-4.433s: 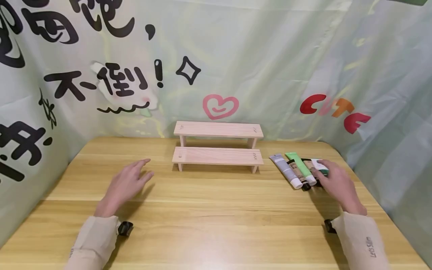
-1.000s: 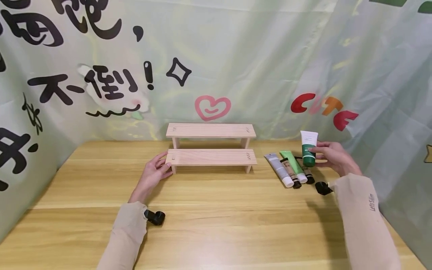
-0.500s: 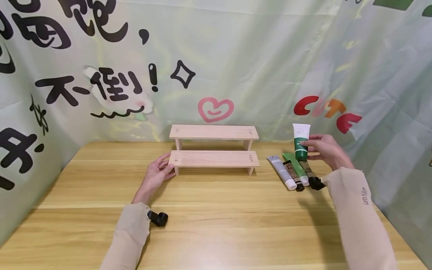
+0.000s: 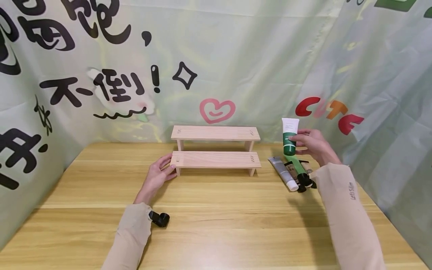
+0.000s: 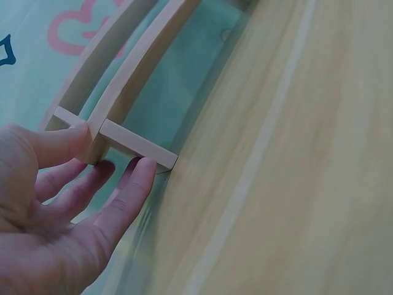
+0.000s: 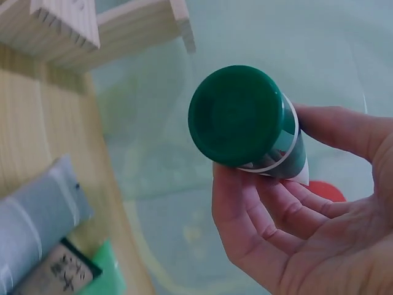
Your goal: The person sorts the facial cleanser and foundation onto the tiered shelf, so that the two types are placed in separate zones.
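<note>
**Green-and-white tube (image 4: 290, 137) up, shifted toward the wooden stand (image 4: 216, 159)**

Right hand (image 4: 314, 144): pinching the tube cap-down, in the air. Versus half a second ago it's further left and slightly higher, so I'd call the pickup done. Left hand (image 4: 158, 174): gripping the stand's left end, no change. Stand sits near the back edge of the surface (image 4: 209, 225), close to the backdrop (image 4: 249, 67). Remaining tubes (image 4: 291, 171) lie right of it. Open air between my tube and the stand.
</note>
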`<state>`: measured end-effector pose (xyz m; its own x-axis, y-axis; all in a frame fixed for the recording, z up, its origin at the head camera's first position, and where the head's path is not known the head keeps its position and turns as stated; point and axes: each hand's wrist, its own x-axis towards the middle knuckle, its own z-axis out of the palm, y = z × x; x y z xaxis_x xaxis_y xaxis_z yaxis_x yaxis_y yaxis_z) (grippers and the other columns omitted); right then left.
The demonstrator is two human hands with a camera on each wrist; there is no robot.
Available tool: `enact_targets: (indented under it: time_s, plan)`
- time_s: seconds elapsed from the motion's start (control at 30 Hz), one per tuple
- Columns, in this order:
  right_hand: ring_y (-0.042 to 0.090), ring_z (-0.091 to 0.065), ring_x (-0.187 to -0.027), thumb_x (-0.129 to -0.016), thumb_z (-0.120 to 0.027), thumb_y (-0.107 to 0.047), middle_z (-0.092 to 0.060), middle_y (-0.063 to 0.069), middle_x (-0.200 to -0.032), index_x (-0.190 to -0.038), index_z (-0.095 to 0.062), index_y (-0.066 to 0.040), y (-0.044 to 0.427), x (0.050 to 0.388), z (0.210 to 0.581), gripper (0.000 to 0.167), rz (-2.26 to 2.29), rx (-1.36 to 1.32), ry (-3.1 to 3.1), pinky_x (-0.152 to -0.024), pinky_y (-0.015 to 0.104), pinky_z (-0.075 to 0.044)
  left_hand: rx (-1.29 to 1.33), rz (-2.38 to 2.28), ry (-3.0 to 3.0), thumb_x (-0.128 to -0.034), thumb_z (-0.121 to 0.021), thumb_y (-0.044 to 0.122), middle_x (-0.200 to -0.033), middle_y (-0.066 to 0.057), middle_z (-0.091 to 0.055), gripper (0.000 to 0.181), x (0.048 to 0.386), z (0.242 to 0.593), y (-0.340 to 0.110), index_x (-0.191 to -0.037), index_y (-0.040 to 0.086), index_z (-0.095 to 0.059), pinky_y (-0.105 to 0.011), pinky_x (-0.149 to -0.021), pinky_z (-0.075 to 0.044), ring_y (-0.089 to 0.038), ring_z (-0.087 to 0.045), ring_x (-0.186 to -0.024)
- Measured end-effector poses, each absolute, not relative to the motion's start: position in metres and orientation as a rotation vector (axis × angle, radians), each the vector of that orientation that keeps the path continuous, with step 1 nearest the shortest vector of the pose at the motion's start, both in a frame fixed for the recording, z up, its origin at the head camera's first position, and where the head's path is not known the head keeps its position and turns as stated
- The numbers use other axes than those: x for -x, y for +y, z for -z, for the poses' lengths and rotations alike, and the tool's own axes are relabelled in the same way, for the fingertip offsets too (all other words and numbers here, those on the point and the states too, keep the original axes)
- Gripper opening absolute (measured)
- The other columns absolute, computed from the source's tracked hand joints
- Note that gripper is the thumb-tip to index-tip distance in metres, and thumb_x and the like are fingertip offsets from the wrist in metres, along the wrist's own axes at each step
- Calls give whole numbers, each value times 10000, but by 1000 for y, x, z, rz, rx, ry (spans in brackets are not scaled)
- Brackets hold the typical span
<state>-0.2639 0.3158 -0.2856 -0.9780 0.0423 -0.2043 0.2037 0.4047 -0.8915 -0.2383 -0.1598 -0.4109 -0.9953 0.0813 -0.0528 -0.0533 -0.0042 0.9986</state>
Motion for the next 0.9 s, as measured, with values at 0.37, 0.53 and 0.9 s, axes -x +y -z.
enact_targets:
  time_s: [0.37, 0.53, 0.9]
  plan:
    - [330, -514, -1146, -1031, -588, -227, -407, 250, -1424, -1556, -210, 67, 278, 277, 280, 710, 1719, -180, 2486, -826, 296, -599, -47, -2171, 2137, -1059, -473, -26, -1592, -245, -315, 557, 237, 413, -161, -1579, -22, -275, -328, -942, -563, -432, -448, -1349]
    - [348, -497, -1173, -1026, -594, -200, -403, 253, -1421, -1549, -229, 64, 262, 281, 279, 690, 1757, -159, 2471, -868, 326, -595, -42, -2156, 2158, -1059, -484, -15, -1590, -230, -331, 549, 237, 413, -160, -1575, -12, -298, -318, -932, -568, -409, -469, -1340]
    - [311, -527, -1119, -1007, -623, -172, -471, 225, -1343, -1504, -299, 63, 236, 289, 276, 639, 1828, -141, 2445, -800, 297, -604, -24, -2138, 2165, -1063, -486, -1, -1601, -219, -318, 561, 237, 412, -160, -1587, 7, -284, -320, -950, -557, -394, -468, -1348]
